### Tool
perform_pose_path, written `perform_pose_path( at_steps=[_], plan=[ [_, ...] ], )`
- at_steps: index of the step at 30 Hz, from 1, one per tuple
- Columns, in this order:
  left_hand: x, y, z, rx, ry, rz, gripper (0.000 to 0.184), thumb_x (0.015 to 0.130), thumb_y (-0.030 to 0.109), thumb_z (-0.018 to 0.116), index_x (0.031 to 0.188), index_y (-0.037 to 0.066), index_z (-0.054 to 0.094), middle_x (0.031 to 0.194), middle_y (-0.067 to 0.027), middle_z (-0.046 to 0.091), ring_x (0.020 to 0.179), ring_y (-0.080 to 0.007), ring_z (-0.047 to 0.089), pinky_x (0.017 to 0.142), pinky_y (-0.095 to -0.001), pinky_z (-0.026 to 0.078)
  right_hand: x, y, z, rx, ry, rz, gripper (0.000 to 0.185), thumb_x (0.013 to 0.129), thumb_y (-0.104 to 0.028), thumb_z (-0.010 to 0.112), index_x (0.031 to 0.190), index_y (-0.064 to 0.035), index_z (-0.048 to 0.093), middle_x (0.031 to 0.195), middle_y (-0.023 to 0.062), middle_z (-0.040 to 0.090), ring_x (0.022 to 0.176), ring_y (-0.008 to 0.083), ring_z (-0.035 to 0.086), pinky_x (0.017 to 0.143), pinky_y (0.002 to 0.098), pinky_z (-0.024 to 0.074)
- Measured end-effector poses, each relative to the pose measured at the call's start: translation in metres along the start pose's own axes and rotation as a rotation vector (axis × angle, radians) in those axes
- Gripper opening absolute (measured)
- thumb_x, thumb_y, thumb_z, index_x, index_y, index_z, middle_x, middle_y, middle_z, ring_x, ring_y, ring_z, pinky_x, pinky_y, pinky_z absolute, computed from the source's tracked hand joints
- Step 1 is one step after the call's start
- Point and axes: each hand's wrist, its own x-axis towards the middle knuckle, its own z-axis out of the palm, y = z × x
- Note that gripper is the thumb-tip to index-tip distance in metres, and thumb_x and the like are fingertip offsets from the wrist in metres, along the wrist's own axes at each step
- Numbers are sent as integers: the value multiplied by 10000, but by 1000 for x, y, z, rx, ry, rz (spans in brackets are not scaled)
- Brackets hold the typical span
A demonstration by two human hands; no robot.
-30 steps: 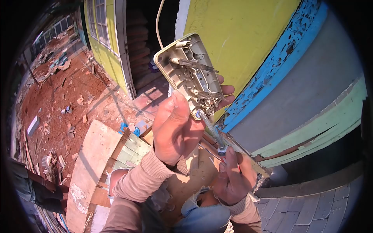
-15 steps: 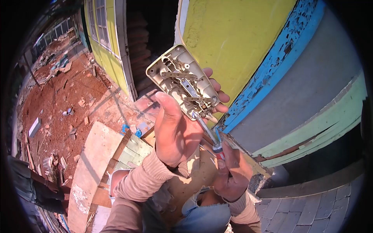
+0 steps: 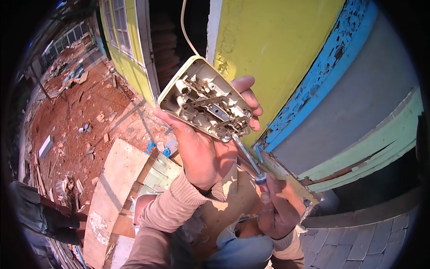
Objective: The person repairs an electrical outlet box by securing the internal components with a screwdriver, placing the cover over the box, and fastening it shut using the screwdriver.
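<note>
My left hand (image 3: 204, 157) is wrapped round an opened power strip casing (image 3: 201, 71) from below, thumb along its near edge and fingers at the far right side. The casing is cream plastic, tilted, its inside facing me, with metal contact strips (image 3: 218, 112) and screw posts showing. A pale cable (image 3: 185, 29) rises behind its top end. My right hand (image 3: 280, 208) is closed round the red handle of a screwdriver (image 3: 247, 154). The screwdriver's tip meets the casing's lower right end; whether it sits in a screw I cannot tell.
A wooden board (image 3: 114, 179) lies at the lower left, beside red soil (image 3: 67, 121) strewn with rubble. To the right stand a yellow wall (image 3: 277, 49) and a peeling blue post (image 3: 309, 80). Another person's legs (image 3: 40, 215) show at the left edge.
The casing has tilted in my left hand, and its cable has come into view above. My left thumb has shifted down along the edge. The screwdriver's tip stays at the casing's lower end.
</note>
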Motion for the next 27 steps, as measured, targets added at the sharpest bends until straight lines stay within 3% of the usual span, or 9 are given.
perform_pose_path(
  at_steps=[7,10,12,16,20,24,27],
  plan=[
    [-4,-1,-1,50,-2,0,1027,926,799,242,1396,-97,419,1160,-152,600,1049,-269,607,852,-323,572,0,-3,-3,-1,-27,28,446,824,71,621,1268,28,647,980,194,669,756,251,705,685,295,553],
    [-6,-4,-2,3,18,14,906,977,723,279,1356,-79,462,1147,-158,606,1058,-274,604,822,-307,569,0,-3,-2,-9,-18,23,434,837,62,620,1269,30,645,990,196,671,784,256,713,695,290,552],
    [-6,-4,-4,-48,37,-24,750,1023,600,307,1307,-65,506,1130,-165,615,1081,-277,597,783,-297,564,0,-7,-4,-23,-71,81,441,842,72,611,1280,33,637,995,204,668,818,258,718,711,285,549],
    [-9,-13,-6,58,86,35,603,1054,459,290,1254,-49,545,1123,-158,609,1084,-280,580,814,-293,530,-2,-11,-5,0,-77,148,439,857,72,608,1294,36,629,965,200,659,774,247,692,689,278,536],
    [-9,-18,-8,116,92,80,585,1055,439,288,1238,-50,553,1103,-153,606,1057,-278,576,832,-309,517,0,-11,-5,94,-84,206,427,883,66,611,1309,37,618,917,175,647,689,199,612,639,270,506],
    [-8,-17,-4,51,104,78,552,1061,389,242,1134,-46,574,1094,-165,634,1000,-269,639,896,-398,529,1,-15,-10,194,-152,364,434,897,58,607,1329,20,610,898,149,645,670,161,571,617,270,487],
    [-8,-19,-5,110,183,35,554,1058,400,248,1138,-41,574,1070,-163,638,984,-271,638,890,-391,530,5,-12,-9,142,-123,273,455,893,48,609,1344,-6,607,897,141,648,664,170,589,616,280,495]
  ],
)
